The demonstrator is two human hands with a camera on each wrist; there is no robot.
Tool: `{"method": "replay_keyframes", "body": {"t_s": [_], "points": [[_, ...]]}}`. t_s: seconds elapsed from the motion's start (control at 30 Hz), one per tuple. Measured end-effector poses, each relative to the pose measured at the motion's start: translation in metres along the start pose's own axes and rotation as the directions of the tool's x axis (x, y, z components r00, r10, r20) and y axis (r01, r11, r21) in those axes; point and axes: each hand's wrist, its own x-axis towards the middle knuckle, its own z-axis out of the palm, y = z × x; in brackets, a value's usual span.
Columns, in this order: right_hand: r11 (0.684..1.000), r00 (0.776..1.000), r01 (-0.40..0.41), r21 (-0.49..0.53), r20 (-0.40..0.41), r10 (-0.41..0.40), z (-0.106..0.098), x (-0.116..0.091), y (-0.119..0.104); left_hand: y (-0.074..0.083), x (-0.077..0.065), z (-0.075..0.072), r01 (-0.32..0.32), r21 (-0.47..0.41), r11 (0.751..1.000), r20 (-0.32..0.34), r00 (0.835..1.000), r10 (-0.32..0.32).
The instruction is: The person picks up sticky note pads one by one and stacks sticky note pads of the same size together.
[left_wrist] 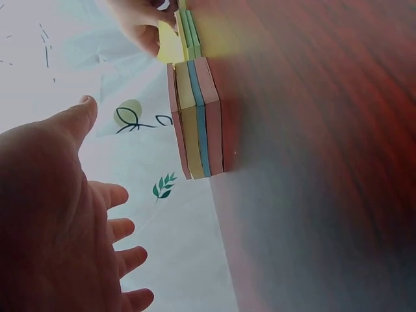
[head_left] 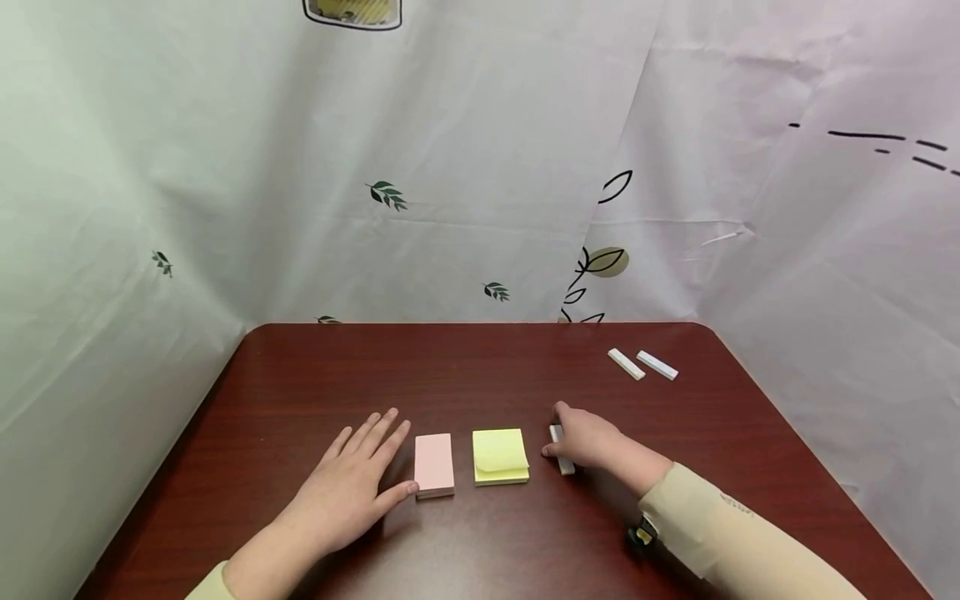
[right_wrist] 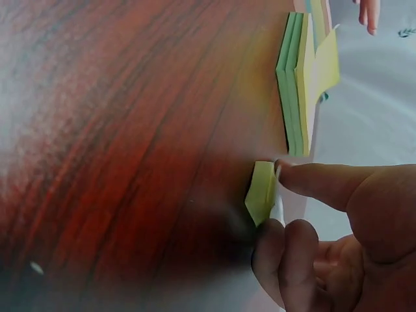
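Note:
Fingers spread straight, my left hand (head_left: pixel 341 492) is left of the pink sticky note pad (head_left: pixel 433 460), its thumb tip at the pad's near left edge in the head view. From the side, the left wrist view shows this pad (left_wrist: pixel 198 120) layered in pink, tan and blue. Right of it lies a yellow sticky note pad (head_left: pixel 501 450) with green layers below and its top sheet curling up. My right hand (head_left: pixel 592 437) pinches a narrow pad of sticky strips (head_left: pixel 566 467) between thumb and fingers, low at the table. Its yellowish end (right_wrist: pixel 261 192) shows in the right wrist view.
Two more narrow white strips, a left one (head_left: pixel 626 364) and a right one (head_left: pixel 657 365), lie at the back right of the dark red table (head_left: pixel 337 367). White printed fabric (head_left: pixel 480 150) hangs around the table. A dark band (head_left: pixel 642 533) is at the right sleeve's cuff.

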Motion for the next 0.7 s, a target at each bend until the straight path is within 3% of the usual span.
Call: {"method": "replay_keyframes", "body": {"t_s": [0.2,0.3,0.7], "points": [[0.995,0.999,-0.017,0.102,0.039,0.013,0.0017,-0.0006,-0.0013,0.0003,-0.0014,-0.0022,0.006,-0.005,1.000,0.005,1.000,-0.006],[0.994,0.999,-0.007,0.105,0.033,0.003,0.0011,-0.0010,-0.0012,0.0011,-0.0015,-0.0037,0.008,-0.005,1.000,0.009,1.000,-0.008],[0.995,0.994,0.057,-0.087,-0.083,-0.064,0.0002,-0.0036,-0.0017,0.0003,-0.0024,-0.0007,0.001,-0.009,1.000,-0.015,1.000,-0.002]]}}
